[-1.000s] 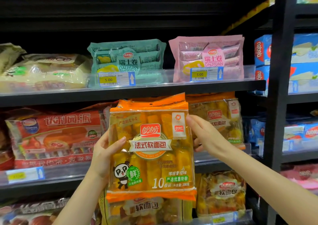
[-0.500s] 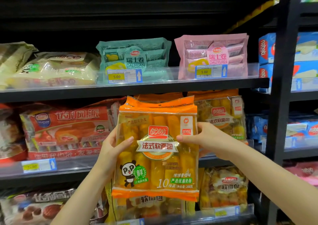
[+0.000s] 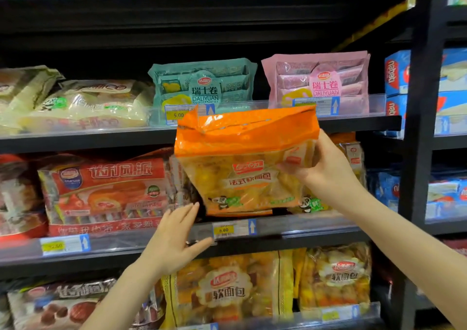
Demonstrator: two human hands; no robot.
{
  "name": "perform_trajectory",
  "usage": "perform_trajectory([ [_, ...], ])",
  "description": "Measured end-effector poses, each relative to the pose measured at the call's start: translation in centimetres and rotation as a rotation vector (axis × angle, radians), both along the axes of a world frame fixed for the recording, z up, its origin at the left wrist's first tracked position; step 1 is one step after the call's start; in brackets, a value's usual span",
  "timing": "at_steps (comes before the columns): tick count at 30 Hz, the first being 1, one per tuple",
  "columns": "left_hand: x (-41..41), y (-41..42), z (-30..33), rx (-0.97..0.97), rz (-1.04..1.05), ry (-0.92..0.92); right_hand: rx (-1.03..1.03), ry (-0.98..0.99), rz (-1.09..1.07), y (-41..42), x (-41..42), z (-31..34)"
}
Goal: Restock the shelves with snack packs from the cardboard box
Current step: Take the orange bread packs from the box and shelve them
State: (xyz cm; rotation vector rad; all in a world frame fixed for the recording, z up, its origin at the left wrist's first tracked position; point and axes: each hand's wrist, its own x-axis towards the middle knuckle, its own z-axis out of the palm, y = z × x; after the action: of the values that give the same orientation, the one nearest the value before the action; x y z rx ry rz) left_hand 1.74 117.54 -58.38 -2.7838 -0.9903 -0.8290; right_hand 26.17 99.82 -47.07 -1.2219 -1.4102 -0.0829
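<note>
Fingers of my right hand [image 3: 326, 170] pinch the orange snack pack [image 3: 246, 163] at its upper right corner, thumb across the front. Pack sits centre frame, tilted, bottom edge going into the middle shelf [image 3: 303, 231] slot, top flap overlapping the upper shelf lip. My left hand [image 3: 177, 238], lower centre, is released, fingers straight, resting by the clear price rail [image 3: 235, 228] beside the red pie pack [image 3: 106, 190]; whether it touches that pack I cannot tell. Cardboard box not in view. Risks as I judge them: one-corner grip lets the soft bag swing or slip; top flap may catch the shelf above; pushing in crooked could knock the matching pack [image 3: 351, 168] behind right or leave this one leaning out.
</note>
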Motion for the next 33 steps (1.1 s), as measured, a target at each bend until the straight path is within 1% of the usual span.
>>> perform_trajectory([
  [3, -0.1, 0.9, -2.1, 0.081, 0.033, 0.083, 0.046, 0.025, 0.004, 1.1, 0.5, -0.4],
  [6, -0.3, 1.3, -2.8, 0.166, 0.046, 0.053, 0.048, 0.026, 0.004, 2.7, 1.1, -1.4],
  [11, -0.2, 1.3, -3.3, 0.271, 0.089, 0.008, -0.027, 0.038, -0.003, 5.2, 1.7, -3.6],
  [14, 0.0, 1.6, -3.4, 0.274, 0.090, -0.022, -0.074, 0.052, -0.006, 6.1, 1.8, -4.5],
  [18, 0.2, 1.8, -3.9, 0.286, 0.073, -0.038, -0.151, 0.136, -0.010, 7.6, 2.4, -5.2],
  [25, 0.3, 2.6, -4.7, 0.278, 0.039, -0.081, -0.290, 0.276, -0.144, 9.3, 3.0, -5.5],
  [29, 0.6, 2.8, -5.1, 0.301, 0.036, -0.128, -0.326, 0.268, -0.195, 9.9, 2.6, -5.5],
  [33, 0.9, 2.9, -5.3, 0.346, 0.027, -0.178, -0.347, 0.199, -0.275, 10.4, 2.5, -5.9],
])
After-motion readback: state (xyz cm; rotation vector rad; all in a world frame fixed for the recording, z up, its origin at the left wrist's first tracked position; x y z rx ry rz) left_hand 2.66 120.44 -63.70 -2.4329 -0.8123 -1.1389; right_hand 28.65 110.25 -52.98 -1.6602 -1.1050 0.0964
